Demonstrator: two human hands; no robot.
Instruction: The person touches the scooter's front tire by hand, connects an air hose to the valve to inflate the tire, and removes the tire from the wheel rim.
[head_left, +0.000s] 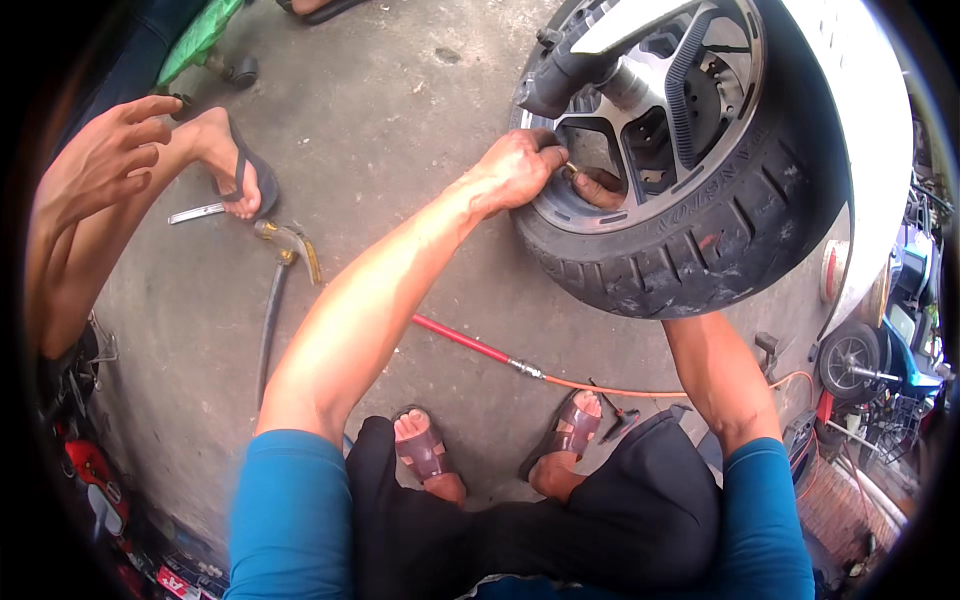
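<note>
A scooter wheel with a black tyre (675, 262) and grey alloy rim (622, 135) stands before me under a white fender (877, 97). My left hand (517, 169) is at the rim's near left edge, thumb and forefinger pinched on the outer end of a small brass-coloured valve stem (572, 166). My right arm passes behind the tyre, and my right hand (598, 187) shows through a gap between the spokes, its fingertips close beside the stem; most of it is hidden by the wheel. A fork leg (570, 67) crosses the hub above both hands.
A claw hammer (289, 247) lies on the concrete floor at left, near a co-worker's sandalled foot (236, 176) and hand (112, 157). A red and orange air hose (472, 341) crosses the floor before my feet. A black-handled tool (621, 421) lies by my right sandal; parked motorbikes (851, 360) stand at right.
</note>
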